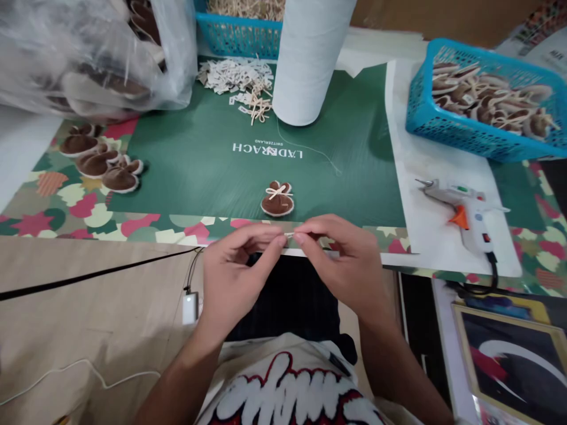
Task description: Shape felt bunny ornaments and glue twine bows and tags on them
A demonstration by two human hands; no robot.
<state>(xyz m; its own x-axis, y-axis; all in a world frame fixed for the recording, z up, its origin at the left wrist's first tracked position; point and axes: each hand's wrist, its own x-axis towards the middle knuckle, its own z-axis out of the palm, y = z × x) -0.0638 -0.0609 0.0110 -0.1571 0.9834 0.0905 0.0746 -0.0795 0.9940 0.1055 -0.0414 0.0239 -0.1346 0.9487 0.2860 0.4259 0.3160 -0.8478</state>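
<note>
Just over the table's near edge, my left hand (pixel 241 268) and my right hand (pixel 343 262) meet, thumbs and forefingers pinched. A small pale strip (pixel 289 234) stretches between the fingertips of both. Most of it is hidden, so I cannot tell whether it is a label or a bit of cord. Right beyond my fingers lies a tiny brown plush shoe (pixel 277 203) with pale trim and a cream bow on top. Further off are a pile of white fabric labels (pixel 230 75) and several tied cream bows (pixel 257 107).
A tall cone of white thread (pixel 310 65) trails a strand. Brown plush shoes (pixel 120 177) sit at left, below a plastic bag (pixel 101 59). At right are a glue gun (pixel 469 206) and a blue basket (pixel 469 133) of tiny shoes; another blue basket (pixel 239 36) stands behind.
</note>
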